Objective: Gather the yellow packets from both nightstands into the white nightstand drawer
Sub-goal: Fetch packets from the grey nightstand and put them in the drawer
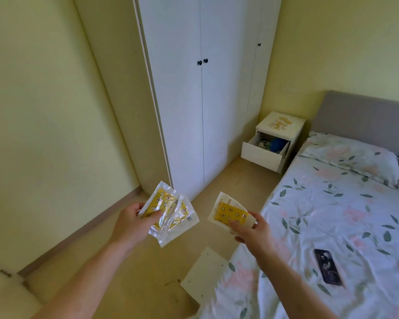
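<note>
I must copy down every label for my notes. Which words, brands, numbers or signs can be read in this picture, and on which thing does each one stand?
No text can be read.
Yellow packets in the left hand, at: printed pattern only, no legible words.
Yellow packet in the right hand, at: pattern only; print too blurred.
Packets on the white nightstand: too small.
Phone on the bed: dark picture, no legible text.

Left hand (134, 221): grips fanned yellow packets (168, 210). Right hand (251, 229): pinches another packet (230, 215). White nightstand (280, 130) beside wardrobe (200, 88): drawer (263, 154) pulled open, more packets on top (281, 123). Bed (332, 215): floral sheet, dark phone (328, 269).
</note>
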Tool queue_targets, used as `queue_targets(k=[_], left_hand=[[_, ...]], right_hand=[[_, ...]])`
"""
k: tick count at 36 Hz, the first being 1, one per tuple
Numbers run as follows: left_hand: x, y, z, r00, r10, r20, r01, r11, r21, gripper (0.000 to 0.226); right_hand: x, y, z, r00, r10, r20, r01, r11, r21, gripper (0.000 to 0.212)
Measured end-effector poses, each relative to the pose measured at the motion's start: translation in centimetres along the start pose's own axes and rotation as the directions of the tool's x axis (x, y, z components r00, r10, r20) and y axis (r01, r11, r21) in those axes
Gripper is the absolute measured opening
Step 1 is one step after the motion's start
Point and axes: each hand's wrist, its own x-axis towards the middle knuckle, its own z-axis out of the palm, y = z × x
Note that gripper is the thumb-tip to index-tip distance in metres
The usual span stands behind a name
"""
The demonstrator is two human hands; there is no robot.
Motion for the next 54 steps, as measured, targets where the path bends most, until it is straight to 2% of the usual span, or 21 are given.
queue_targets(k=[4, 12, 18, 22, 24, 34, 43, 47, 54], left_hand=[[5.5, -0.2, -1.9, 0.997, -0.024, 0.068, 0.024, 1.000, 0.003, 0.017], [16.3, 1.8, -1.2, 0.976, 0.011, 0.218, -0.012, 1.000, 0.004, 0.014], [27.2, 4.1, -0.2, 0.950, 0.029, 0.310, -0.033, 0.999, 0.008, 0.023], [34.8, 5.6, 1.7, 0.937, 0.048, 0.345, -0.061, 0.998, 0.029, 0.012], [39.3, 6.6, 3.0, 0.931, 0.041, 0.363, -0.064, 0.997, 0.052, 0.013], [55.9, 14.3, 12.5, 0.870, 0.040, 0.491, -0.084, 0.994, 0.067, 0.017], [68.0, 18.8, 24.0, 0.818, -0.029, 0.575, 0.014, 0.999, 0.029, 0.021], [73.9, 21.3, 29.4, 0.798, -0.027, 0.602, 0.042, 0.999, -0.011, 0.020], [83.4, 26.1, 40.0, 0.781, -0.111, 0.615, 0.170, 0.985, -0.037, 0.018]], right_hand=[[1.7, -0.5, 4.4, 0.999, 0.029, -0.029, -0.030, 0.999, -0.018, 0.052], [7.8, -3.8, 7.3, 0.983, 0.039, -0.180, -0.042, 0.999, -0.013, 0.052], [16.7, -4.6, 10.8, 0.963, 0.055, -0.262, -0.055, 0.998, 0.007, 0.053], [22.8, -5.1, 13.0, 0.947, 0.081, -0.310, -0.067, 0.996, 0.057, 0.047], [26.3, -5.8, 14.0, 0.940, 0.111, -0.321, -0.087, 0.992, 0.087, 0.044], [40.7, -11.5, 12.9, 0.892, 0.114, -0.438, -0.044, 0.985, 0.167, 0.042], [53.4, -13.2, 8.1, 0.819, 0.152, -0.554, -0.061, 0.982, 0.180, 0.042], [61.2, -15.1, 6.8, 0.793, 0.191, -0.578, -0.088, 0.976, 0.202, 0.041], [73.3, -17.9, 3.0, 0.751, 0.265, -0.605, -0.122, 0.956, 0.267, 0.046]])
